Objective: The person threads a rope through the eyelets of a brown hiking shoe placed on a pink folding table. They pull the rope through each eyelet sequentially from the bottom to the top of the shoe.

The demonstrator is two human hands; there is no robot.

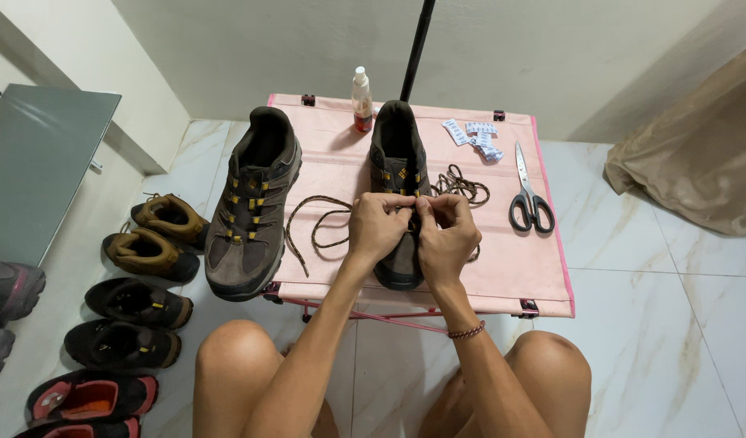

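Both hands pinch the brown lace: left hand (379, 225) and right hand (444, 238) meet over the right shoe (397, 162), toe toward me on the pink table (503, 268), which I judge eases threading. I see no containers; scissors (529, 199) lie beside it.

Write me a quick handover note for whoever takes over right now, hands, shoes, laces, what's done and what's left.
Left hand and right hand: both pinch the lace over the middle of the right shoe, grip closed on it.
Right shoe stands on the pink table, toe toward the person; its brown lace trails loose to the left, and more lace lies coiled to its right.
Left shoe sits beside it, already laced with a yellow-flecked lace.
Scissors, spray bottle and small white packets lie untouched at the back and right.
Done: left shoe laced. Left: the right shoe's lacing looks unfinished.
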